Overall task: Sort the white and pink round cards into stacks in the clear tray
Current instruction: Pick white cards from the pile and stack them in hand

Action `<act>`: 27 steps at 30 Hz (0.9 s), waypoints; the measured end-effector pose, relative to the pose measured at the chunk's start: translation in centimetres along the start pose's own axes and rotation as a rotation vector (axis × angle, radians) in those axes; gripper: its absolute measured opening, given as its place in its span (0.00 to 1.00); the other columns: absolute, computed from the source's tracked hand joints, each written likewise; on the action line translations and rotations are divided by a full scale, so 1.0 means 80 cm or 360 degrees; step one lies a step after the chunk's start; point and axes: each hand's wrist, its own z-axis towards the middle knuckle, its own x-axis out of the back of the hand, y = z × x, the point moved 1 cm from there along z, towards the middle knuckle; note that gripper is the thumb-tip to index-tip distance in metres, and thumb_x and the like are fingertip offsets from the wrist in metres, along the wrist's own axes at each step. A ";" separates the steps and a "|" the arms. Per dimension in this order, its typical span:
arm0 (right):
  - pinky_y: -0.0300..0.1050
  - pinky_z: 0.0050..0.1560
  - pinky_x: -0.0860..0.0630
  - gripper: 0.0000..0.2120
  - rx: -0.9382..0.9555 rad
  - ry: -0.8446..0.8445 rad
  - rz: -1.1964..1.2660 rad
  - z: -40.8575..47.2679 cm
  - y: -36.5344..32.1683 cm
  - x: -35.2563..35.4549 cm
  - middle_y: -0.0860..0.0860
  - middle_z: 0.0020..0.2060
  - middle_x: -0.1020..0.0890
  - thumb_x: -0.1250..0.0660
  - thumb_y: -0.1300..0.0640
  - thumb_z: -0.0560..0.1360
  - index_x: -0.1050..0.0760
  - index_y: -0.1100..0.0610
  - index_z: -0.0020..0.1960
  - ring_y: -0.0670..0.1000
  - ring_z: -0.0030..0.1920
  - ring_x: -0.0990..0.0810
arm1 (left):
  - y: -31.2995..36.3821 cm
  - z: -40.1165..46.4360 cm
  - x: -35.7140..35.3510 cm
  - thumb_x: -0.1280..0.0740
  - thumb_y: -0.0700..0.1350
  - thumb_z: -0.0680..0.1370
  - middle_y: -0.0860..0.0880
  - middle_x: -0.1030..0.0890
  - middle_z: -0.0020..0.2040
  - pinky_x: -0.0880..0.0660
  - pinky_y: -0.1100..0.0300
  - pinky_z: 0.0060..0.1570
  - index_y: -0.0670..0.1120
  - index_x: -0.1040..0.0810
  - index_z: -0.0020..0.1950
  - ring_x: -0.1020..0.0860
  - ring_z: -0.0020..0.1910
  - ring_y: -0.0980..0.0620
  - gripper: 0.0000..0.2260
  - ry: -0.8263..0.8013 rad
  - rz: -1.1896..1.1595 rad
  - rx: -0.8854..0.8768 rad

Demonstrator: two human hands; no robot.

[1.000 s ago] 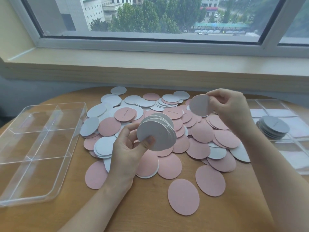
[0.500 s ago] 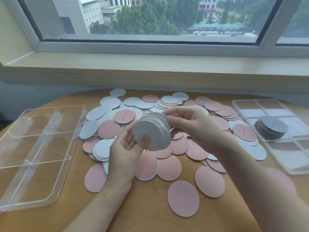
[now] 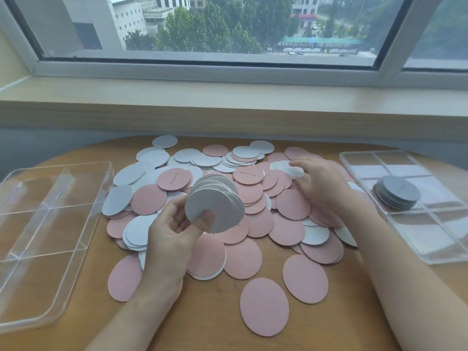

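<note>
Nearest, at 6 o'clock on the round wooden table, single pink round cards lie apart from the main heap; both forearms run off the lower edge.

Left hand, just left of centre: fingers and thumb curled round a fanned stack of white round cards, thumb pressed on the front card. Stack is held tilted above the heap; how many cards it holds cannot be counted, since the rear ones overlap.

Right hand, at 2 o'clock: fingertips pinch a single white round card lying on the heap. The palm hides the cards beneath it.

Mixed heap of pink and white cards fills the centre; faint lettering on two pink ones is illegible.

At 9 o'clock, a clear plastic divided tray, partly cut off by the frame edge.

At 3 o'clock, a second clear compartment tray holds a short stack of grey-white round cards in a middle compartment; its far side is cut off.

At 12 o'clock, window sill.
</note>
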 end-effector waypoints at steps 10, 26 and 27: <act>0.53 0.65 0.36 0.10 0.0028 0.0038 -0.0223 0.003 0.010 -0.009 0.48 0.53 0.18 0.31 0.51 0.78 0.18 0.50 0.58 0.54 0.62 0.24 | -0.001 -0.001 0.001 0.25 0.43 0.70 0.50 0.13 0.54 0.22 0.67 0.52 0.43 0.19 0.60 0.16 0.54 0.55 0.19 -0.0028 0.0000 0.0013; 0.50 0.49 0.30 0.09 -0.0181 0.0779 -0.0055 -0.004 -0.008 0.031 0.56 0.36 0.17 0.38 0.56 0.79 0.19 0.56 0.49 0.61 0.37 0.23 | 0.001 -0.001 0.000 0.25 0.44 0.70 0.50 0.13 0.55 0.22 0.66 0.52 0.43 0.19 0.60 0.16 0.55 0.55 0.19 -0.0056 -0.0038 0.0022; 0.50 0.48 0.27 0.09 -0.0187 0.0744 0.0130 -0.006 -0.018 0.039 0.53 0.36 0.16 0.38 0.56 0.79 0.19 0.55 0.49 0.59 0.38 0.21 | 0.002 -0.001 0.000 0.25 0.44 0.70 0.50 0.13 0.55 0.22 0.66 0.52 0.44 0.19 0.61 0.16 0.55 0.55 0.20 -0.0058 -0.0039 0.0022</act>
